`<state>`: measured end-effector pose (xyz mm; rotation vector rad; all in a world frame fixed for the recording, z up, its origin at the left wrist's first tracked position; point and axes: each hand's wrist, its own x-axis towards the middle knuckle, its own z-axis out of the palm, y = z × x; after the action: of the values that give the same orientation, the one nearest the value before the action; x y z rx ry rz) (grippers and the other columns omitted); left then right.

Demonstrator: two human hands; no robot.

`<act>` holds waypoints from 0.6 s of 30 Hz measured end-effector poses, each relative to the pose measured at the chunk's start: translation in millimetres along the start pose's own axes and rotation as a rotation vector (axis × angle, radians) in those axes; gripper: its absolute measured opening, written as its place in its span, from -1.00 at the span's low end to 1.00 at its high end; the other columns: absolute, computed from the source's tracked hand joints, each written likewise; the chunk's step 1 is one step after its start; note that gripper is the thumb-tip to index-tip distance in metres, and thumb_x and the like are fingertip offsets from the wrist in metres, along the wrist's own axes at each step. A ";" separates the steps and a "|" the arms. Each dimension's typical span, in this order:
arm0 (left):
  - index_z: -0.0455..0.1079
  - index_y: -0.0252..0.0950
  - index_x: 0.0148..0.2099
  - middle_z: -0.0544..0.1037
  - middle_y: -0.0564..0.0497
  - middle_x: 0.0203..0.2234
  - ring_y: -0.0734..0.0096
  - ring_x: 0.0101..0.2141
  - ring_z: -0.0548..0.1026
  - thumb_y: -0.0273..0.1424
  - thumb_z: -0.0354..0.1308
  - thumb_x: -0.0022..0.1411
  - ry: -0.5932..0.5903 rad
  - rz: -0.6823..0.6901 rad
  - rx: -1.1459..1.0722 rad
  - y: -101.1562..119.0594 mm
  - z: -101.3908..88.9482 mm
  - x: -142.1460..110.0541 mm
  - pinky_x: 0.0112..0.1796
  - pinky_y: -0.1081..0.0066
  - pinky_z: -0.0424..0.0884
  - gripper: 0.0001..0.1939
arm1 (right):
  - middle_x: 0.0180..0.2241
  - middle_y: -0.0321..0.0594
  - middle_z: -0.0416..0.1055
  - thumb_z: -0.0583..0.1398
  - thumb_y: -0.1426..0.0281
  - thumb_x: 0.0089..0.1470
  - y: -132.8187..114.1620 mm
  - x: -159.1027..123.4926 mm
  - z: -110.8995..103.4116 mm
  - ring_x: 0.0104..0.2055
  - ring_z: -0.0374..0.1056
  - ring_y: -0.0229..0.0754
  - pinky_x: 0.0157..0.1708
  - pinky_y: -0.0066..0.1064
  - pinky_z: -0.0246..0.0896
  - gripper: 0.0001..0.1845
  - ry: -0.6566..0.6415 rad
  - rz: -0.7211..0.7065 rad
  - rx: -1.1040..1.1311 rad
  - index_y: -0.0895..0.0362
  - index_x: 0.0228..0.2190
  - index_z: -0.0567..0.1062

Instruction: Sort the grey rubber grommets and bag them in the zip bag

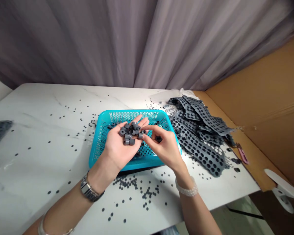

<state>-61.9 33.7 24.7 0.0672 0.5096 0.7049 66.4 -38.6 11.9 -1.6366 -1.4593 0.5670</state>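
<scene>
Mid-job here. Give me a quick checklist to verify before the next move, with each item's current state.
1. Left hand palm up, supporting the small dark parts: ok.
2. Right hand gripping a part firmly: cannot tell; thumb and forefinger are at the parts, but the grip is unclear.
3. Basket beneath the parts: ok.
4. Table free of loose discs: not ok; many lie scattered around the basket.
5. Perforated sheets apart from the basket: cannot tell; they lie close on its right.
6. Pink-handled tool away from both hands: ok, at the table's right side.
</scene>
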 end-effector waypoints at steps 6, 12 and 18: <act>0.10 -0.37 0.30 0.41 -0.23 0.11 0.17 0.09 0.39 -0.45 -0.15 0.23 -0.024 0.000 -0.084 -3.5 -3.7 2.3 -0.03 0.25 0.43 -0.42 | -0.70 -0.51 -0.02 0.24 0.28 0.02 8.7 6.3 -7.1 -0.66 -0.15 -0.38 -0.62 -0.43 -0.22 -0.86 0.049 0.179 0.422 0.05 -0.35 0.43; 0.12 -0.43 0.28 0.36 -0.26 0.13 0.13 0.12 0.35 -0.46 -0.11 0.20 -0.060 -0.002 -0.193 -4.5 -6.6 5.2 -0.01 0.26 0.42 -0.42 | -0.67 -0.47 -0.07 0.02 0.26 0.09 17.0 12.4 -18.2 -0.68 -0.29 -0.36 -0.69 -0.47 -0.37 -0.81 -0.081 0.428 1.068 0.05 -0.45 0.33; 0.17 -0.52 0.23 0.45 -0.29 0.03 0.19 -0.01 0.47 -0.45 -0.12 0.21 -0.070 0.044 -0.260 5.4 -7.1 7.1 -0.17 0.41 0.48 -0.45 | -0.53 -0.33 0.20 0.05 0.38 0.08 -7.3 24.3 -1.6 -0.62 0.01 -0.38 -0.73 -0.58 -0.08 -0.85 -0.134 0.585 1.183 0.12 -0.41 0.41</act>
<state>-63.9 41.6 16.7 -0.1402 0.3476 0.8036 68.7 -16.1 23.6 -0.9909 -0.4272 1.5207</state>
